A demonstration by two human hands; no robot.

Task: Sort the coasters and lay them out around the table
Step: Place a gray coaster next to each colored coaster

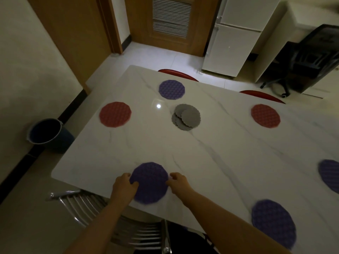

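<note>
Kind of place: a home, in the dining corner next to a kitchen area.
Table: a white dining table (pixel 201 153) with a marble pattern and grey veins.
Seats: a red chair back (pixel 178 74) on the far side and a chair with metal bars (pixel 88 208) on the near side.
Appliance: a white two-door fridge (pixel 236 33) by the wall.
Door: a wooden door (pixel 168 24) with a slatted panel.
Floor: pale tiles (pixel 156 57).
Other things: a blue bucket (pixel 45 131) on the floor and a black office chair (pixel 311 57) on wheels.

Dim, soft picture (edges bowed); glare spot on the table (pixel 229 143).
</note>
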